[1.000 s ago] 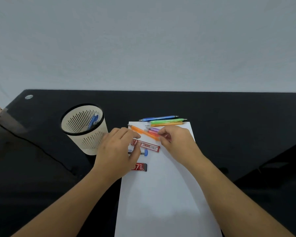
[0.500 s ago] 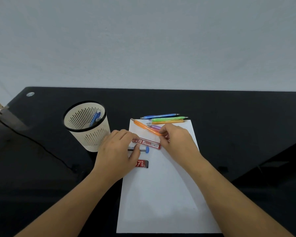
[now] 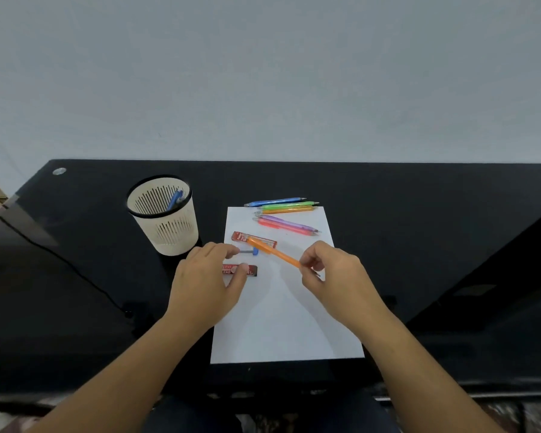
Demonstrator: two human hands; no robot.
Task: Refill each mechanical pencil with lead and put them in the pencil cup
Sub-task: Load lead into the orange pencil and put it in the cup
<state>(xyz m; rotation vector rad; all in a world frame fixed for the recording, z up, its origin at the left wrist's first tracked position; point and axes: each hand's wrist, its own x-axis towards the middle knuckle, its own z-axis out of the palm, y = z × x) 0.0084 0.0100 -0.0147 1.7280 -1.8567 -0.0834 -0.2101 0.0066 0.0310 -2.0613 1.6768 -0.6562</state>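
The right hand (image 3: 328, 276) pinches the orange pencil (image 3: 274, 253) by one end between thumb and fingertips. The barrel is raised off the paper (image 3: 288, 323) and points to 10 o'clock, over the long case (image 3: 269, 243). Holding it by this end probably leaves the far end free for opening and loading.

The left hand (image 3: 203, 279) lies palm down with its fingers loosely bent. Its thumb is on the short case (image 3: 252, 270) and its forefinger is at the blue cap (image 3: 254, 252). Whether it grips either cannot be told. It appears placed to take up lead.

Five spare pencils (image 3: 286, 224) lie at the paper's 12 o'clock edge, likely awaiting refill. The cup (image 3: 169, 235) stands on the surface (image 3: 419, 214) at 10 o'clock of the paper. It holds one blue pencil (image 3: 176, 199), so most of the task remains.
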